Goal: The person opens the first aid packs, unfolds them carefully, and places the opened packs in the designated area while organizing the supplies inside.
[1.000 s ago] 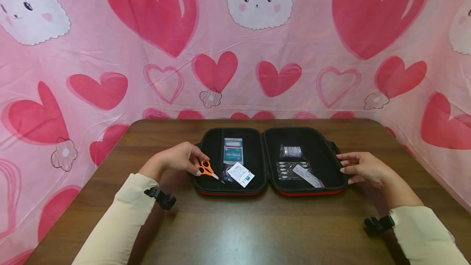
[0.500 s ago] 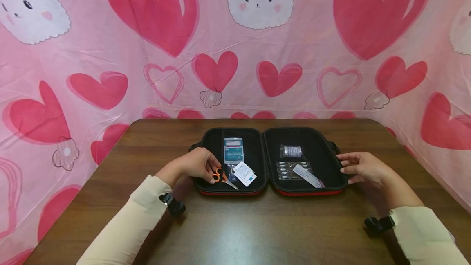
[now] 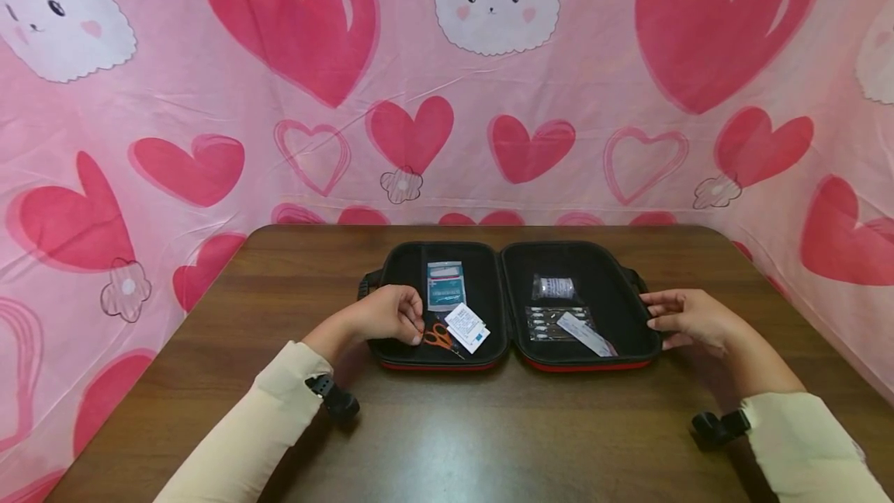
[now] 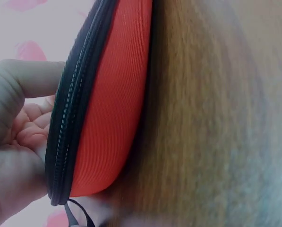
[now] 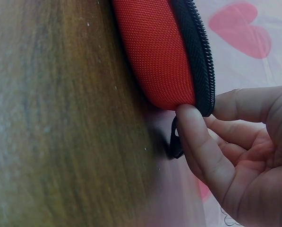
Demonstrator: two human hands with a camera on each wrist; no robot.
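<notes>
A black-lined case (image 3: 482,355) with a red outer shell lies unfolded on the table. My left hand (image 3: 391,315) is over its left half, fingers loosely bent. Right beside those fingertips, scissors (image 3: 438,336) with orange handles lie in the case; whether a finger still touches them is hard to see. The left wrist view hides the fingertips behind the zippered rim (image 4: 70,118). My right hand (image 3: 691,320) pinches the rim at the case's right end, thumb (image 5: 197,132) under the zipper edge.
In the left half are a teal packet (image 3: 445,286) and white sachets (image 3: 466,327). A wrapped roll (image 3: 555,288), a clear pack of swab-like sticks (image 3: 541,324) and a white strip packet (image 3: 585,334) lie in the right half. A hearts-printed cloth (image 3: 531,150) hangs behind the wooden table (image 3: 447,433).
My left hand has moved right with the scissors, which now lie lower in the left half, just past the fingertips. The white sachets shifted slightly right. My right hand stayed at the rim.
</notes>
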